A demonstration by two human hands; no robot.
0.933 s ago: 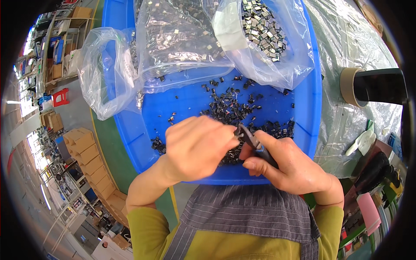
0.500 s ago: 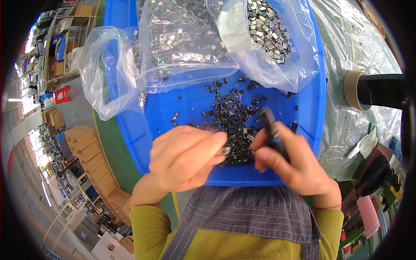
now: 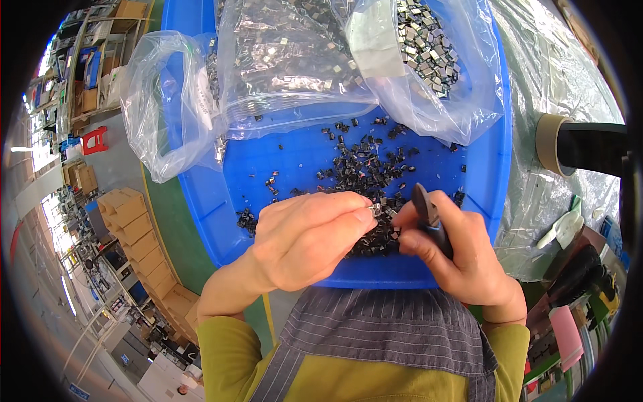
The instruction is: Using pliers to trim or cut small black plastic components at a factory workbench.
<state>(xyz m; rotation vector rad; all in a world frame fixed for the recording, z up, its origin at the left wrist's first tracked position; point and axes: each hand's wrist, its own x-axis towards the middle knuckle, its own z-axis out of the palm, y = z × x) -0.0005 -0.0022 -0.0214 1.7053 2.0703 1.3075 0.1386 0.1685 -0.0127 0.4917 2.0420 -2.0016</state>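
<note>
At 9 o'clock an almost empty clear bag (image 3: 167,107) hangs over the rim of the blue tub (image 3: 201,201). The left hand (image 3: 305,238) pinches one small silver part (image 3: 375,210) between its fingertips, at the centre. The right hand (image 3: 455,251) is clenched around dark pliers (image 3: 429,218), just at 3 o'clock of the part. The work looks far from finished, I think: a wide pile of black pieces (image 3: 368,174) lies loose at 12 o'clock of the hands, and two bags (image 3: 429,53) further up are full. The hands sit close to the near rim, with little room there; free floor of the tub is at 10 o'clock.
</note>
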